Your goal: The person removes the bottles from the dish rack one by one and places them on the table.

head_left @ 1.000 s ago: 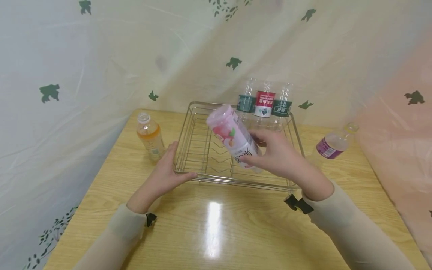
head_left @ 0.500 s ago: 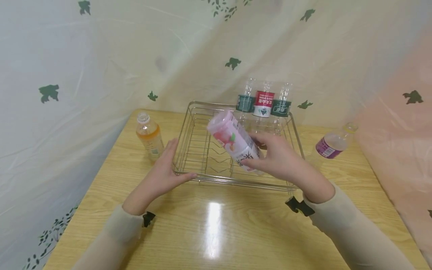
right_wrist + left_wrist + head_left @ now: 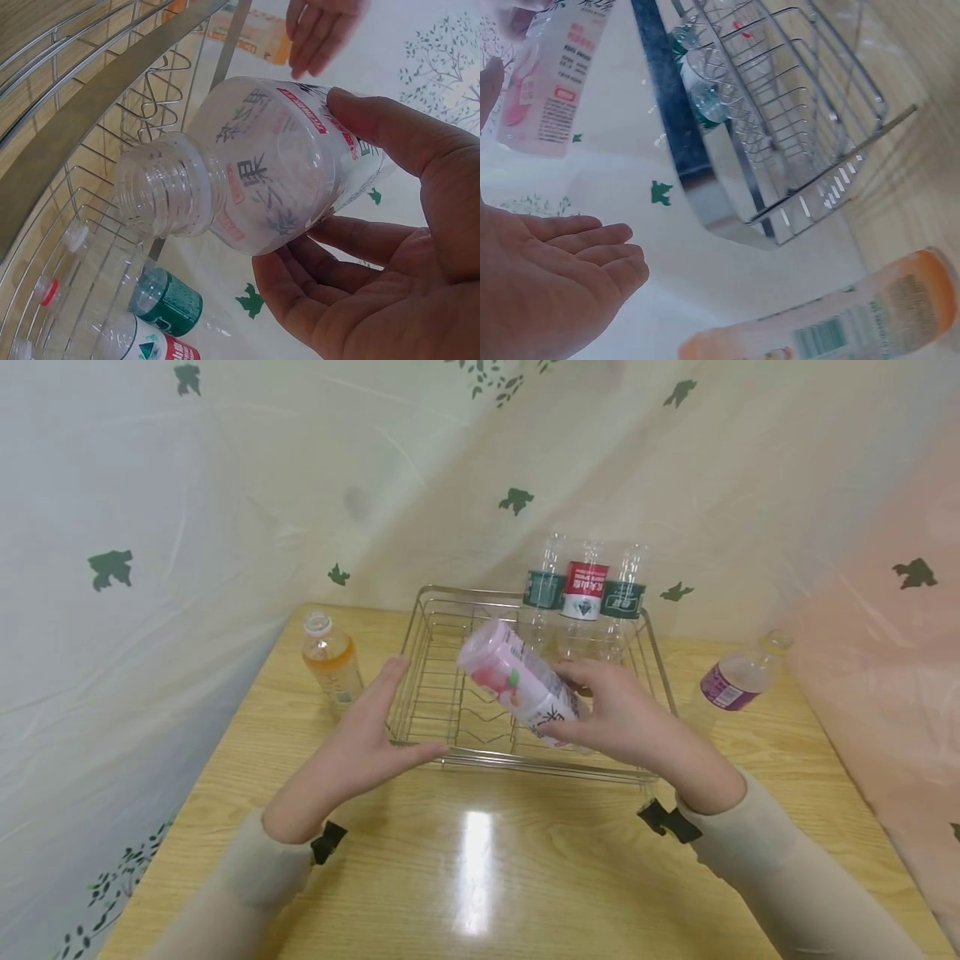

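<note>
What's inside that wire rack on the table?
Three clear bottles sit in the wire rack, two green-labelled, the middle one red-and-white. From the head camera, the pink bottle and right hand cover part of it, hiding whatever is there.

Right hand (image 3: 412, 300) grips clear bottle (image 3: 270, 172), neck (image 3: 165, 187) toward wire rack (image 3: 90, 124); 3 bottles (image 3: 171, 304) nearby

On the desk (image 3: 375, 877) stands a rack (image 3: 540, 767), one bottle (image 3: 333, 668) left, another bottle (image 3: 738, 681) right, three bottles (image 3: 584, 591) in its back right, a sixth bottle (image 3: 517, 677) above.
</note>
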A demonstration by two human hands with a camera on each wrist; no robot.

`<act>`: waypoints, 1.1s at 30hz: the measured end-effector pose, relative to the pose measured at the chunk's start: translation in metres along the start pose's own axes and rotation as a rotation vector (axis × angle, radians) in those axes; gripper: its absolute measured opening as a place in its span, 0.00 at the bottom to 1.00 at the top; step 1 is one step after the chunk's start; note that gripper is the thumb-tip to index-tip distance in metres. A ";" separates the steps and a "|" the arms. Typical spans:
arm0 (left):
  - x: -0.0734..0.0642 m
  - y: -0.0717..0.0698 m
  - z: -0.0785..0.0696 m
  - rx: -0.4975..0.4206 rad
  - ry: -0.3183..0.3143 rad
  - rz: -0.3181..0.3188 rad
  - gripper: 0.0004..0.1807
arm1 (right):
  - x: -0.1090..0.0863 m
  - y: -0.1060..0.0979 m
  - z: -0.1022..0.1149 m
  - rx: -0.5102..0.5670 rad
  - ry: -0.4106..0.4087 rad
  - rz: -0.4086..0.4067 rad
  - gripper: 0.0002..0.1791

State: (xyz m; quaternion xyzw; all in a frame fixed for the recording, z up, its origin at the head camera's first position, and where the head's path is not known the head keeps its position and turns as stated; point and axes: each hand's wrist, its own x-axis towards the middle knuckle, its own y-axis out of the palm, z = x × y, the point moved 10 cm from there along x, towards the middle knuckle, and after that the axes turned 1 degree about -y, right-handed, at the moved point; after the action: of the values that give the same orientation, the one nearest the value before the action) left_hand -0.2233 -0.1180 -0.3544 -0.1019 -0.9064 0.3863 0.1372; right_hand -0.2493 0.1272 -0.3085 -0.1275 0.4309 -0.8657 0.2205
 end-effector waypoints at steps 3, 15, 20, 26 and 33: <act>0.002 -0.003 -0.008 0.015 0.022 0.002 0.67 | -0.001 0.001 0.000 -0.014 0.001 0.011 0.43; 0.006 -0.006 -0.032 0.035 0.110 0.011 0.65 | -0.009 0.002 0.001 -0.096 -0.006 0.036 0.44; 0.008 -0.005 -0.037 0.062 0.107 0.034 0.66 | -0.011 0.003 0.003 -0.122 -0.021 0.038 0.42; 0.009 -0.001 -0.043 0.069 0.108 0.071 0.65 | -0.013 0.007 0.006 -0.167 -0.036 0.055 0.41; 0.013 0.001 -0.055 0.085 0.154 0.087 0.63 | -0.017 0.010 0.009 -0.193 -0.060 0.062 0.40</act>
State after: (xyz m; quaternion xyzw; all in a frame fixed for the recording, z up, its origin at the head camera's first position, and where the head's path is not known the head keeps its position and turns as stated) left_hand -0.2174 -0.0767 -0.3170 -0.1648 -0.8706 0.4211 0.1938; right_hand -0.2281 0.1236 -0.3117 -0.1605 0.5092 -0.8087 0.2468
